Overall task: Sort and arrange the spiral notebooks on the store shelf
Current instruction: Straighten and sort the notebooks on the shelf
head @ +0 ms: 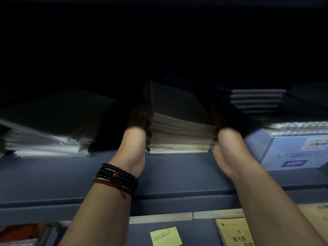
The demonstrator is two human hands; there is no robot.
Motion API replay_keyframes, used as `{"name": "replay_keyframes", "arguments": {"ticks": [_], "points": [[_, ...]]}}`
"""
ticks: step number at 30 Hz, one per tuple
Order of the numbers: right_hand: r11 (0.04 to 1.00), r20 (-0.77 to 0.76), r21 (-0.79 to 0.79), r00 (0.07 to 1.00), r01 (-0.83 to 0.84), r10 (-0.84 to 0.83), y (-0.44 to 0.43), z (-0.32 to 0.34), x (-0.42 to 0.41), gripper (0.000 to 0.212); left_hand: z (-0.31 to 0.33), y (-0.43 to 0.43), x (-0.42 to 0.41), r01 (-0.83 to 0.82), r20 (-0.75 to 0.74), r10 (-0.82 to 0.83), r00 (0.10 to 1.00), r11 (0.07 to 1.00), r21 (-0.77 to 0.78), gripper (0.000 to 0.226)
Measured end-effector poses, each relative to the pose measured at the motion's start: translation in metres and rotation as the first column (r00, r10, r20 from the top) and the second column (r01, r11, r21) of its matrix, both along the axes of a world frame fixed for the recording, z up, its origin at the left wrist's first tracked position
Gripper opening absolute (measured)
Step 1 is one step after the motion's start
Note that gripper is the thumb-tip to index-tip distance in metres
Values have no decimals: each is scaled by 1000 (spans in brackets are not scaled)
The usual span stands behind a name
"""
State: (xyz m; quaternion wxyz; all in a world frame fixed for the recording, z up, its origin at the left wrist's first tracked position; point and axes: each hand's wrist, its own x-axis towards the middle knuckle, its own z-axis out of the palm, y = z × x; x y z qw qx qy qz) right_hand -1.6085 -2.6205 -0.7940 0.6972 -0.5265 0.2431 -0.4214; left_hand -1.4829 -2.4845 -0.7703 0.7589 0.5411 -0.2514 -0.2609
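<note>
Bracketing the middle stack (181, 125) of spiral notebooks, the two hands stand on edge against its sides: the left hand (135, 134) lies flat along the coil side and the right hand (226, 141) along the opposite side. The palms face each other with the stack between them. The fingers run back into deep shadow. As far as they show they look straight and pressed flat rather than curled round anything, so both hands read as open. This hold suits squaring a pile, since pressure from both sides pushes stray covers and coils into line without lifting the weight. The stack rests on the blue shelf (177, 174), near the front edge and about midway along it. Its upper notebooks lean back and to the left, which is probably what the hands are there to correct. Another pile (53, 121), wrapped in clear film, lies toward the shelf's left end and is slumped out of line. A third pile (257, 100) sits toward the right end, farther back, with a pale blue box (292, 151) in front of it. Each group has its own place along the shelf, likely so the kinds stay apart and can be counted. The likely risk is the tall middle pile shearing sideways if one palm presses harder than the other — even pressure low on the sides would guard against that. Black and red bracelets (117, 180) circle the left wrist.
</note>
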Motion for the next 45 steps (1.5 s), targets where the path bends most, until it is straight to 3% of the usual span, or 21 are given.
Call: {"name": "replay_keyframes", "arguments": {"ticks": [5, 10, 15, 19, 23, 26, 31, 35, 38, 42, 45], "points": [[1000, 39, -26, 999, 10, -9, 1, -2, 3, 74, -1, 0, 2, -40, -8, 40, 999, 999, -3, 47], [999, 9, -29, 1000, 29, -29, -3, 0, -1, 78, -2, -4, -2, -52, -48, 51, 998, 998, -29, 65], [998, -7, -1, 998, 67, -67, -9, -2, -5, 63, -1, -11, -10, -11, -6, 11, 1000, 999, -31, 48], [996, -12, -33, 996, 82, -83, -11, -3, -4, 68, -3, -13, -8, -46, -20, 46, 999, 999, -20, 53], [986, -24, -15, 985, 169, -169, -5, -1, -2, 54, -3, -12, -3, -31, -45, 30, 999, 999, -36, 48], [967, -128, -30, 959, 252, -254, 1, 0, -6, 50, -4, -12, -1, -79, -68, 79, 995, 997, 2, 52], [933, -283, -96, 889, 348, -361, 21, 7, -28, 21, -9, 6, -7, -174, -92, 188, 978, 974, 146, 64], [903, -282, -240, 865, 355, -415, 46, 9, -45, 23, -13, 39, -19, -214, 154, 182, 971, 950, 226, 62], [888, -301, -336, 858, 313, -416, 60, 6, -62, 23, -13, 65, -28, -195, 352, 97, 931, 947, 254, 26], [798, -330, -534, 800, 280, -501, 87, 1, -85, 38, -12, 102, -35, -310, 702, 40, 711, 914, 262, 29], [675, -310, -702, 756, 227, -576, 108, 7, -94, 37, -10, 130, -38, -379, 824, -19, 567, 881, 281, 30]]}}
